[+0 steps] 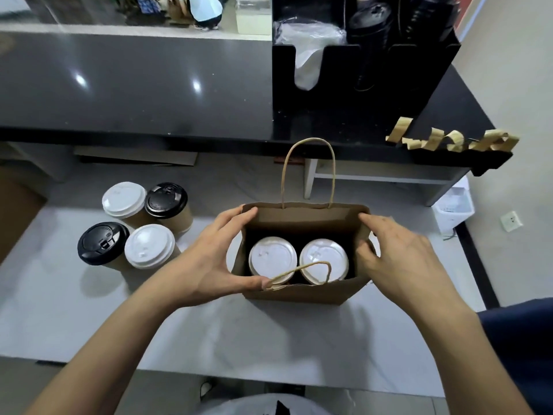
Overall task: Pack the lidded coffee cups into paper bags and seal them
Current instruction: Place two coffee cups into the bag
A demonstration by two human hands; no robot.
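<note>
A brown paper bag (299, 295) with twisted handles stands open on the white table (269, 339). Inside it are two cups with white lids (272, 259) (324, 260), side by side. My left hand (206, 265) spans the bag's left side, index finger at the back rim and thumb at the front rim by the fallen front handle. My right hand (401, 259) holds the right side, index finger on the back corner and the other fingers curled against the side fold. Several more lidded cups stand to the left, two with white lids (124, 199) (149, 245) and two with black lids (166, 200) (103, 242).
Behind the table runs a dark raised counter (119, 85). On it stands a black organiser (359, 70) with plastic bags and black lids. Curled brown paper strips (449, 140) stick to the counter edge at the right. A wall lies at the far right.
</note>
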